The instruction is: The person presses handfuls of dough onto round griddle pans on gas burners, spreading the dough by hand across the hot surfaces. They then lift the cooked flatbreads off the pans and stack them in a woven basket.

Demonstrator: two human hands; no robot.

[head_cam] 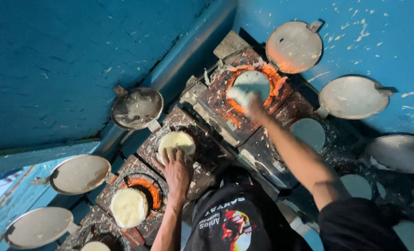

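1. The left hand [176,169] lies flat with fingers spread, fingertips touching the near edge of a pale batter round [176,142] in a small burner mould.
2. The right hand [252,103] reaches further out, fingers closed around a whitish lump [238,95] at the edge of another round [252,83], which sits in a mould glowing orange beneath.
3. Judging by how things lie, several moulds are already filled: a third round [129,207] sits over an orange ring near the left forearm, and a fourth [95,246] shows at the bottom edge.
4. Every round metal lid, such as the open lid [137,108] by the blue wall [53,60], is swung aside; none covers a mould, so covering appears left to do.
5. No packages or signs show; only a printed patch on the person's dark shirt [230,223].
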